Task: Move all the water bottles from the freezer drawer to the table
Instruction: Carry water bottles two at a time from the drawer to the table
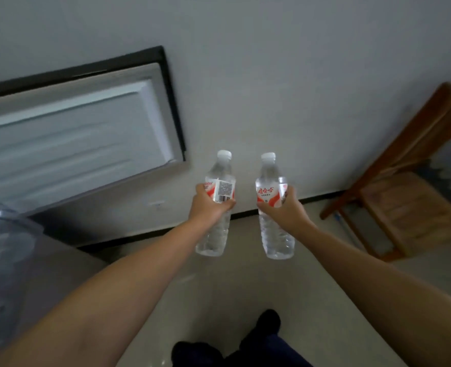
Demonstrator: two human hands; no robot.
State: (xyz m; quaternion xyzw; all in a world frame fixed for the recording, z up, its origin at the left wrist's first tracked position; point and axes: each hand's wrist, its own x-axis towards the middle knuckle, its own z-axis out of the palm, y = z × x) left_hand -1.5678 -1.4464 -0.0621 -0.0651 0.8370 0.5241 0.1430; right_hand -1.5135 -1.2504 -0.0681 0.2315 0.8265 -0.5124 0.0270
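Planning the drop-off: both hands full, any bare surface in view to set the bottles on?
No table in view. The left hand and right hand each grip a water bottle. Bare patches: the floor between the arms, bordered by the wall's dark baseboard, and the wooden chair seat at right. Left side is crowded by the open freezer door.
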